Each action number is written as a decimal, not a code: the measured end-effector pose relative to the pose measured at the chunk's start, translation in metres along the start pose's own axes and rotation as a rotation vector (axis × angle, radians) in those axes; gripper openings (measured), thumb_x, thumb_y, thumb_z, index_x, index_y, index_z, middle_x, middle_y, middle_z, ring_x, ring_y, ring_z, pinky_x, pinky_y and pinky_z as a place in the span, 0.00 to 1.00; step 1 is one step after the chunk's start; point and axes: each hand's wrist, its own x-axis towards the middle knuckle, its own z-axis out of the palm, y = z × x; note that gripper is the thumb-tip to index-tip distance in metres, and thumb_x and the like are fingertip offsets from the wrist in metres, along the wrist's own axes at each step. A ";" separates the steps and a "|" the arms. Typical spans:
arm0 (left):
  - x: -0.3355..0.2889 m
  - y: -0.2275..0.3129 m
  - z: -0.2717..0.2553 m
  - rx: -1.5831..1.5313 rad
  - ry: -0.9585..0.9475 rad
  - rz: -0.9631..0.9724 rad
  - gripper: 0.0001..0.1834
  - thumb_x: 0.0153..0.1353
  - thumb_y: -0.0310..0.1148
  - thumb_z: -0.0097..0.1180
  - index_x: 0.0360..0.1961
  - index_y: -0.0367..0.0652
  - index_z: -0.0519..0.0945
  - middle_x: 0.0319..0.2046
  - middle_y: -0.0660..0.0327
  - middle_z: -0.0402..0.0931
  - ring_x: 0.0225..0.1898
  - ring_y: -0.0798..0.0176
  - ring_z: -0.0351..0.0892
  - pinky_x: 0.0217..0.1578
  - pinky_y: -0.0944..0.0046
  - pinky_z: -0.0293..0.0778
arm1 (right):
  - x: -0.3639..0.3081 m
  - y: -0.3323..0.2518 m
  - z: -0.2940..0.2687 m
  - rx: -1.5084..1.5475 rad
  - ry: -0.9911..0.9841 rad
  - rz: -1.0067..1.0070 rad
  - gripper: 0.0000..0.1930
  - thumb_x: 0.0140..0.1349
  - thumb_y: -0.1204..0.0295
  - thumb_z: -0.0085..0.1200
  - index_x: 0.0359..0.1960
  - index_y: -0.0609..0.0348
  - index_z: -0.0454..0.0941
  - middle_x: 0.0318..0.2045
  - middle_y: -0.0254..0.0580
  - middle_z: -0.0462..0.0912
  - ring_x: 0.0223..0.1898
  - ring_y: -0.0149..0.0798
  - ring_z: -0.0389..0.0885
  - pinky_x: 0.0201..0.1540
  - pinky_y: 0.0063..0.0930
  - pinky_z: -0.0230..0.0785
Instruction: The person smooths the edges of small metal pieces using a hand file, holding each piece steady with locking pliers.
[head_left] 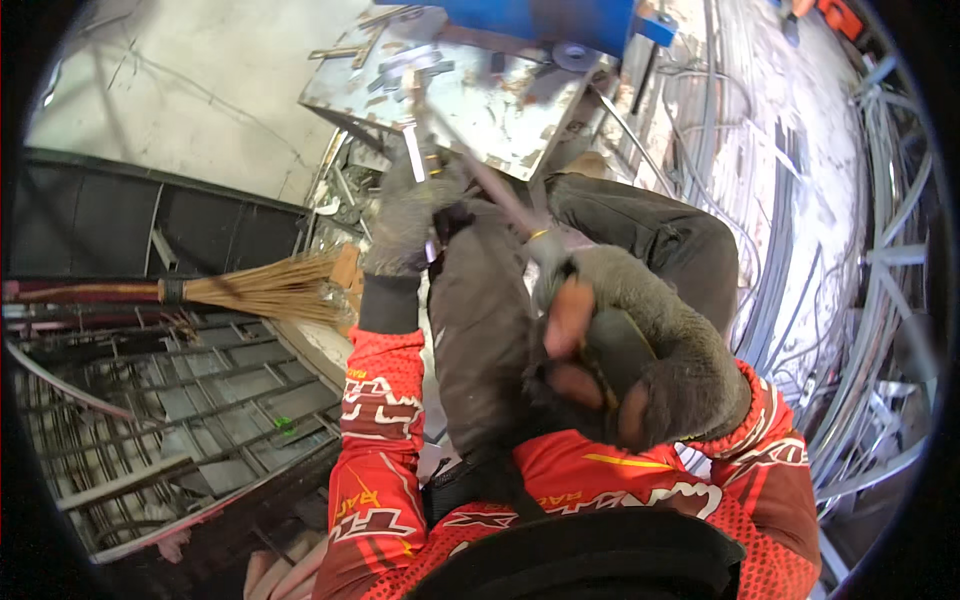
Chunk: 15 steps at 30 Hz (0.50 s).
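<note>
My left hand (pixel 408 225), in a grey glove, is closed around a shiny narrow metal strip (pixel 414 152) that stands up toward the worktable. My right hand (pixel 640 340), in a grey glove with bare fingertips, grips a long, narrow, file-like hand tool (pixel 490 185). Its shaft slants up and left, its far end close to the metal strip's top. Motion blurs the tool, so I cannot tell its exact kind or whether it touches the strip. Both hands are over my dark-trousered legs (pixel 480 310).
Ahead stands a low, worn metal worktable (pixel 490 130) with small metal pieces and a blue machine (pixel 550 22) on it. A straw broom (pixel 255 287) lies left, above a dark metal grid (pixel 190 400). Long metal bars and cables (pixel 775 230) cover the floor at right.
</note>
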 end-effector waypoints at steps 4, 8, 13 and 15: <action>0.019 -0.015 -0.035 -0.118 0.041 -0.162 0.11 0.64 0.26 0.57 0.47 0.37 0.76 0.30 0.61 0.78 0.26 0.64 0.80 0.29 0.65 0.83 | 0.003 0.013 0.021 0.157 -0.142 -0.342 0.49 0.54 0.50 0.74 0.71 0.65 0.62 0.36 0.44 0.78 0.33 0.35 0.75 0.35 0.29 0.68; 0.007 -0.020 -0.037 -0.368 -0.054 -0.137 0.10 0.62 0.24 0.57 0.44 0.37 0.76 0.25 0.63 0.74 0.24 0.64 0.76 0.30 0.61 0.78 | 0.048 0.030 0.068 0.327 -0.264 -0.674 0.50 0.50 0.45 0.76 0.65 0.69 0.69 0.41 0.50 0.80 0.38 0.42 0.79 0.41 0.36 0.72; 0.005 -0.031 -0.048 -0.107 0.084 -0.162 0.16 0.62 0.29 0.60 0.49 0.33 0.79 0.39 0.55 0.80 0.36 0.62 0.83 0.36 0.65 0.81 | 0.052 0.049 0.082 0.460 -0.451 -1.092 0.51 0.44 0.39 0.78 0.57 0.75 0.77 0.47 0.58 0.82 0.45 0.52 0.84 0.48 0.44 0.78; 0.002 -0.026 -0.038 -0.077 0.043 0.020 0.18 0.62 0.28 0.60 0.52 0.33 0.80 0.40 0.56 0.82 0.40 0.63 0.85 0.41 0.65 0.83 | 0.048 0.056 0.073 0.343 -0.472 -1.007 0.48 0.45 0.41 0.77 0.55 0.73 0.77 0.45 0.57 0.83 0.44 0.52 0.84 0.47 0.44 0.78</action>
